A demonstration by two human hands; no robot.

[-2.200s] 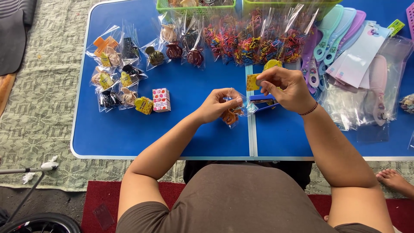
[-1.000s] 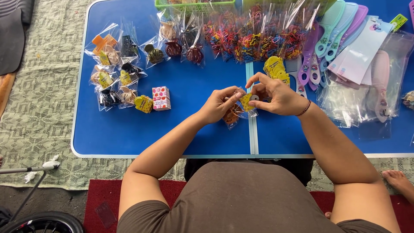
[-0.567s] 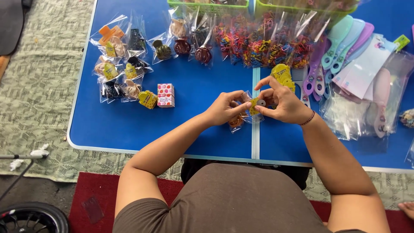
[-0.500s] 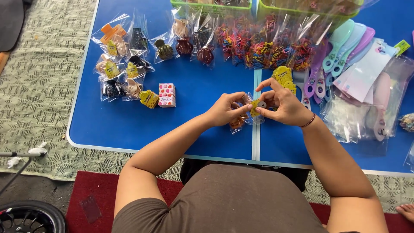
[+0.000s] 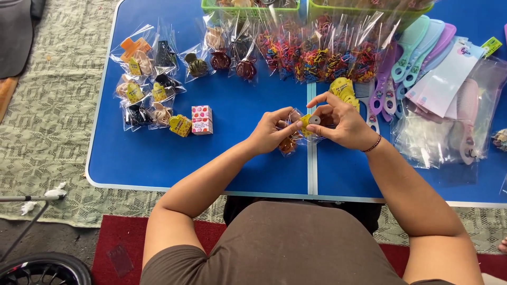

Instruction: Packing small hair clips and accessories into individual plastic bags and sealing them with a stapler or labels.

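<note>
My left hand (image 5: 270, 130) and my right hand (image 5: 342, 120) meet over the middle of the blue table (image 5: 158, 158). Between them they hold a small clear bag (image 5: 289, 141) with a brown hair clip inside. At the bag's top sits a yellow tag (image 5: 305, 124), pinched by my right thumb and fingers together with a small grey piece (image 5: 315, 120). A stack of yellow tags (image 5: 340, 85) lies just beyond my right hand.
Bagged hair clips (image 5: 150, 92) and a pink dotted box (image 5: 202, 119) lie at the left. Bags of coloured elastic bands (image 5: 317, 55) line the back by green baskets (image 5: 253, 7). Combs and brushes in clear wrap (image 5: 438, 89) fill the right. A woven mat covers the floor.
My right hand drew back from the stack of yellow tags to the bag in my left hand, bringing a tag with it. Both hands now work close together on the bag's top.
</note>
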